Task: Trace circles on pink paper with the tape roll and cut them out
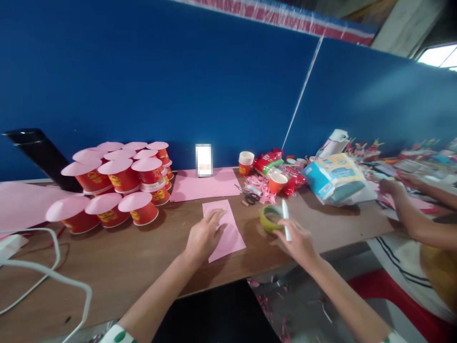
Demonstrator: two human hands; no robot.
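Observation:
My left hand (205, 233) lies with its fingers stretched out on a pink paper strip (233, 241), which has a faint round outline on it. In my right hand (296, 240) is a white pen (286, 219), held upright between thumb and fingers. Its fingertips also meet the right side of a yellow-green tape roll (264, 221); whether they grip the roll, I cannot tell. Just beyond the roll are black-handled scissors (252, 196) beside pink paper scraps (262, 185).
Stacked red paper cups (114, 216) with pink paper cones stand at left, near white cables (53, 274). Pink sheets (189, 186) lie against the blue wall. An orange cup (277, 182), red packets and a blue tissue pack (321, 178) stand right. A co-worker's arms (410, 214) reach in there.

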